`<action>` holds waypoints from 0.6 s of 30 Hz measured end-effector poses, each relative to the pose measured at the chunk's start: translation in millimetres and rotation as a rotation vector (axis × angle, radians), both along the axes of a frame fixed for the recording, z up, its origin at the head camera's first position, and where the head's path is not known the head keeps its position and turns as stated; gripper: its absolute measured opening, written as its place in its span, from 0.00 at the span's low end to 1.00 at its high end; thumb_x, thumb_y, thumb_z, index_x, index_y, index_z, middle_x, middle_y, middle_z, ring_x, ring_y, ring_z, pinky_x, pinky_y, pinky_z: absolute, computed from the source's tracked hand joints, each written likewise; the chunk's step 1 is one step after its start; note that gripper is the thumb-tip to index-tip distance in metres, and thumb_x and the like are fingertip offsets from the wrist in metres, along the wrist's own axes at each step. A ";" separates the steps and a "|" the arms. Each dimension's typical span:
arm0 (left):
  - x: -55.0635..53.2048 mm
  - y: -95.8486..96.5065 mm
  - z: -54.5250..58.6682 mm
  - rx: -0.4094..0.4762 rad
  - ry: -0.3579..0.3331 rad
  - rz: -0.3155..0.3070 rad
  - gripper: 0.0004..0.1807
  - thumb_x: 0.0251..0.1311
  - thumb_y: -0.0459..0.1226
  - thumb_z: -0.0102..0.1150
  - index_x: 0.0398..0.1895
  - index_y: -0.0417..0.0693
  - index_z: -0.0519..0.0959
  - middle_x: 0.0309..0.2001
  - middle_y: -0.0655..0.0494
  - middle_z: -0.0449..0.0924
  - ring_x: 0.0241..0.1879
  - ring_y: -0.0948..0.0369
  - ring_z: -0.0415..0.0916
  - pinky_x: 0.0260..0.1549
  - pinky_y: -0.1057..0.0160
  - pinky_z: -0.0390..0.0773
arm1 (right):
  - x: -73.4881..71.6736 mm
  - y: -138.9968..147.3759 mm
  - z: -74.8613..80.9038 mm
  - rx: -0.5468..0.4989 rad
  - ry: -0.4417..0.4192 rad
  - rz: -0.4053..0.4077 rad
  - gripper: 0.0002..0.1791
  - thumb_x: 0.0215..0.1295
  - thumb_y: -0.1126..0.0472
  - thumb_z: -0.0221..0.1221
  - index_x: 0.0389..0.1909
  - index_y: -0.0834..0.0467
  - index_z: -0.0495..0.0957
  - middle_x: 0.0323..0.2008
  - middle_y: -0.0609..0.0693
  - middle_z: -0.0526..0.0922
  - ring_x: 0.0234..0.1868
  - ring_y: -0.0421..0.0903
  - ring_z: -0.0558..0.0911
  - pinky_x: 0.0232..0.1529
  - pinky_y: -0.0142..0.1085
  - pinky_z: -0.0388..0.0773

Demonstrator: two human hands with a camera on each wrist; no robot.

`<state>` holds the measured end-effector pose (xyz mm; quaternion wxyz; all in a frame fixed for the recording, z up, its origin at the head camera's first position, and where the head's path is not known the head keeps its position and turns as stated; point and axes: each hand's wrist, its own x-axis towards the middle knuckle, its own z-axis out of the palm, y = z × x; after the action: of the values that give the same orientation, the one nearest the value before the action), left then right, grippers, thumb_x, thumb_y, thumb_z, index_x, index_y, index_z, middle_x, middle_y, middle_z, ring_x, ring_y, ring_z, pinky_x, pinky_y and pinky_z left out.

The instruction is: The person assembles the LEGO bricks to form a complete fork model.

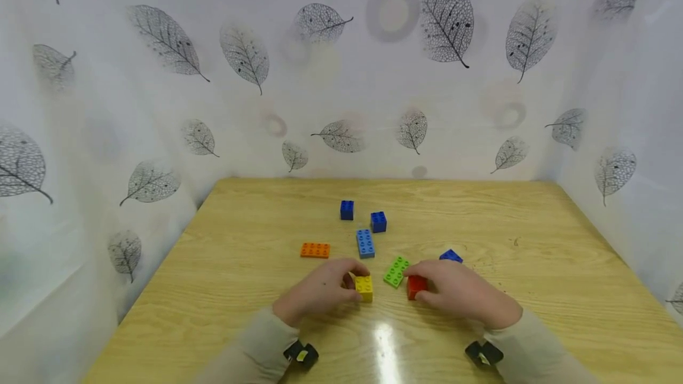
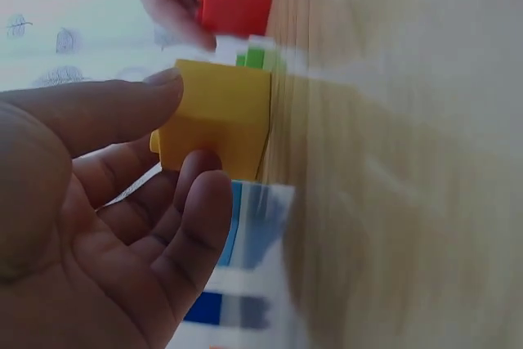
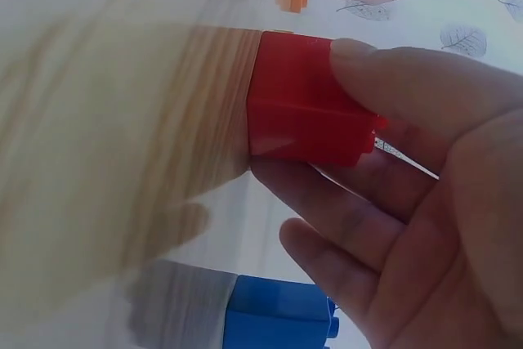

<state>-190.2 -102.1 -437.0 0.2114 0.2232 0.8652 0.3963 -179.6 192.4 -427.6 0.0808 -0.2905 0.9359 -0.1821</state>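
Sleeves (image 1: 261,342) of pale cloth come nearest. Just left of a lime-green eight-stud brick (image 1: 396,272), the left hand (image 1: 325,288), fingers partly curled, pinches a yellow four-stud brick (image 1: 364,288); just right of the lime-green one, the right hand (image 1: 461,294) grips a red brick (image 1: 415,287) between thumb and curled fingers. Past the lime-green brick lie a blue brick (image 1: 450,255) to its right, an orange eight-stud brick (image 1: 315,250) to its left and a light-blue eight-stud brick (image 1: 365,243); beyond it stand a dark-blue four-stud brick (image 1: 378,222) and a second dark-blue brick (image 1: 347,210), then hangs a leaf-print curtain (image 1: 352,90).
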 end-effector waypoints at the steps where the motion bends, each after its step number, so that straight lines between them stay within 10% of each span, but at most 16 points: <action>1: 0.4 2.7 -1.0 0.012 -0.013 -0.001 0.23 0.58 0.39 0.71 0.58 0.58 0.79 0.46 0.70 0.78 0.42 0.65 0.75 0.43 0.61 0.77 | -0.2 0.4 -0.1 -0.004 -0.005 0.001 0.22 0.66 0.54 0.67 0.60 0.51 0.81 0.51 0.42 0.84 0.45 0.37 0.80 0.46 0.42 0.79; 18: 11.7 18.6 -13.7 0.199 -0.177 0.112 0.19 0.61 0.38 0.70 0.55 0.62 0.80 0.42 0.61 0.80 0.41 0.59 0.77 0.37 0.58 0.79 | 5.4 -7.0 -6.0 -0.218 -0.002 0.027 0.23 0.75 0.54 0.58 0.68 0.49 0.75 0.51 0.39 0.80 0.43 0.35 0.77 0.41 0.36 0.78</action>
<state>-178.5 -83.5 -450.7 0.2411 0.1585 0.8108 0.5093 -174.2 185.4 -433.6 0.0523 -0.3100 0.9064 -0.2821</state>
